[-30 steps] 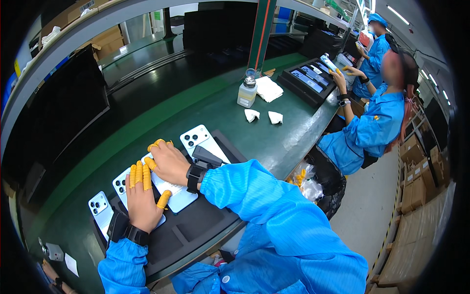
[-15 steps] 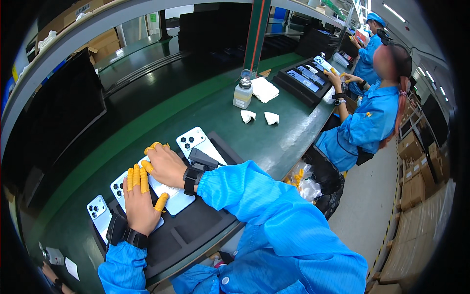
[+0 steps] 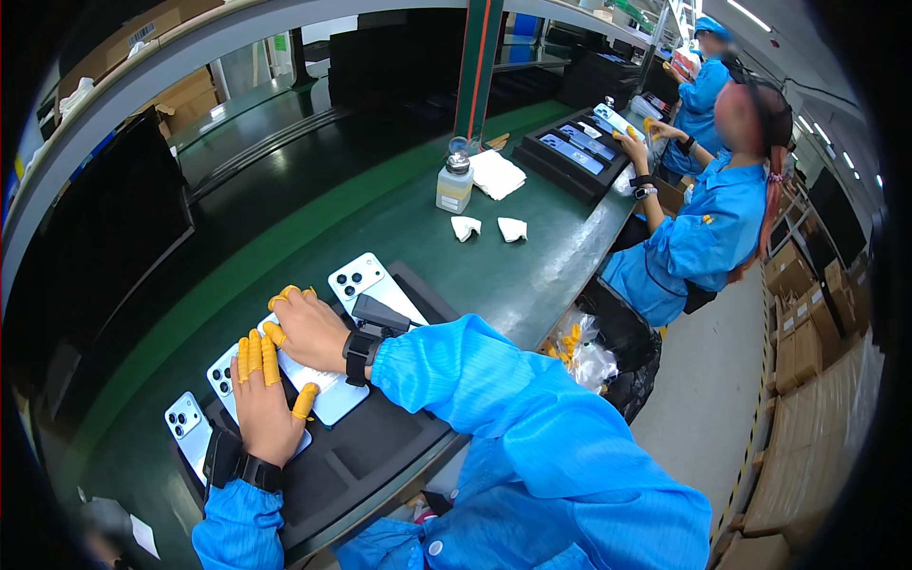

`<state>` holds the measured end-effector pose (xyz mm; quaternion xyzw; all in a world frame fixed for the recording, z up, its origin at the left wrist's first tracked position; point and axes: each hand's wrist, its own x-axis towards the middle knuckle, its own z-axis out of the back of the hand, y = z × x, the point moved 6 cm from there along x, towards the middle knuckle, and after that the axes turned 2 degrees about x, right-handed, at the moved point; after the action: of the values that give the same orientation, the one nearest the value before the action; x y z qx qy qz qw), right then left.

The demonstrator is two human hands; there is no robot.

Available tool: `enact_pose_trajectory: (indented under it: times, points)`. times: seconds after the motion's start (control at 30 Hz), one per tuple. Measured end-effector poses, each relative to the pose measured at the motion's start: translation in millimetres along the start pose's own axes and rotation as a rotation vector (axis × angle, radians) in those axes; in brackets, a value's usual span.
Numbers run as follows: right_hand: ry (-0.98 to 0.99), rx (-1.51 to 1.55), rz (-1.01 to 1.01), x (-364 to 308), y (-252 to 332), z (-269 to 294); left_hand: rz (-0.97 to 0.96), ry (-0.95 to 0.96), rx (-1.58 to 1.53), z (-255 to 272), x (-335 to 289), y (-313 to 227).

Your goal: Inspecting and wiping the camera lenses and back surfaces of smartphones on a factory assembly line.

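Several pale blue smartphones lie camera side up in a row on a black foam tray [image 3: 385, 442]. My left hand [image 3: 261, 413], yellow cots on its fingers, rests with straight fingers and thumb apart over the second smartphone [image 3: 218, 382] from the left. Over the upper part of the third smartphone [image 3: 337, 401] my right hand [image 3: 312, 332] is bent, its yellow-capped fingers curled at the far end and hiding the cameras. The leftmost smartphone [image 3: 190, 432] lies beside my left wrist. Partly behind my right wrist is the rightmost smartphone [image 3: 380, 293].
Beyond the tray on the green bench [image 3: 399, 237] are a pump bottle [image 3: 454, 185], white cloths [image 3: 498, 175] and two crumpled wipes [image 3: 465, 228]. A co-worker [image 3: 712, 204] at right handles a smartphone above another black tray [image 3: 560, 176]. A green post [image 3: 475, 71] rises behind.
The view has shifted slightly; my hands stay on the same smartphones. At the lower left, another person's forearm has given way to a dark blurred shape.
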<state>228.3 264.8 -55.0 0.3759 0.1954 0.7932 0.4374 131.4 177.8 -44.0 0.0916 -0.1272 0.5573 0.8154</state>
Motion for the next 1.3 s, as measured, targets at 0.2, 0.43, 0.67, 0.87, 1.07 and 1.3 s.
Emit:
enact_pose_trajectory:
  times: [0.2, 0.43, 0.67, 0.87, 1.07, 1.3]
  points:
    - [0.001, -0.018, -0.011, -1, -1, 0, 0.013, 0.014, -0.009, -1, 1, 1]
    - [0.002, -0.024, 0.001, -1, 0, 1, 0.001, 0.005, -0.003, -1, 1, 1]
    - [-0.003, -0.016, -0.003, -1, 3, 4, 0.016, 0.011, 0.006, -1, 1, 1]
    - [-0.029, -0.022, 0.019, -2, 0, 1, 0.024, 0.015, -0.024, 0, 1, -1]
    - [-0.028, -0.018, 0.022, -1, 2, 2, 0.007, 0.005, -0.010, 0, 0, 0]
    - [-0.170, -0.112, 0.025, 5, 1, 18, 0.009, 0.010, -0.008, 1, 2, -3]
